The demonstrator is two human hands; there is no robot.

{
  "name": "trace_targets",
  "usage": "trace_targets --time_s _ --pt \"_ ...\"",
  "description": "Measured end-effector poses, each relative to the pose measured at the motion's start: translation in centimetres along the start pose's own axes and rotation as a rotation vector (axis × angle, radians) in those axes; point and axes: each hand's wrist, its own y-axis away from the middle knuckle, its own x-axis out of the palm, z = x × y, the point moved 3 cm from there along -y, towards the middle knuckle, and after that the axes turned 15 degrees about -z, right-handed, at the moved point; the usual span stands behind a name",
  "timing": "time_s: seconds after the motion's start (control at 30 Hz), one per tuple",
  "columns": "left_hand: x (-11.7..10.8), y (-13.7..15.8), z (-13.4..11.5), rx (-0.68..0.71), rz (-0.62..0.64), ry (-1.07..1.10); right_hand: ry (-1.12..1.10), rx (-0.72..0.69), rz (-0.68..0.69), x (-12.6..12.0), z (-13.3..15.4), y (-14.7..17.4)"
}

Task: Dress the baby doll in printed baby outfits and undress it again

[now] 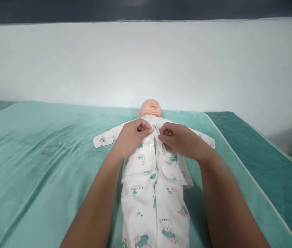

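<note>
A baby doll [150,108] lies on its back, its head away from me. It wears a white printed baby jacket [142,163] with long sleeves spread to both sides, and matching trousers [170,206]. My left hand [134,135] pinches the left front edge of the jacket near the chest. On the opposite front edge, my right hand [176,137] is closed in a pinch too. Between the hands the jacket front is parted in a narrow gap. A small white fastener shows on the left edge, just below my left fingers.
A light green sheet [45,165] with some wrinkles covers the surface under the doll. Darker green cloth [269,165] with a pale border lies on the right. Behind the doll's head rises a white wall [146,62] with a dark band above.
</note>
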Motion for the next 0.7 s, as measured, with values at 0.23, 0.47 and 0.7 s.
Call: trace_targets --time_s 0.23,0.47,0.7 --pt "-0.4 0.0 0.2 -0.007 -0.005 0.066 -0.39 0.123 -0.009 -0.3 -1.4 -0.5" --pt "-0.5 0.1 0.1 -0.08 0.016 0.129 -0.112 0.109 -0.181 0.7 -0.2 -0.4" --pt "-0.7 0.2 -0.1 -0.167 0.029 0.196 -0.453 0.175 -0.059 0.2 -1.1 -0.6"
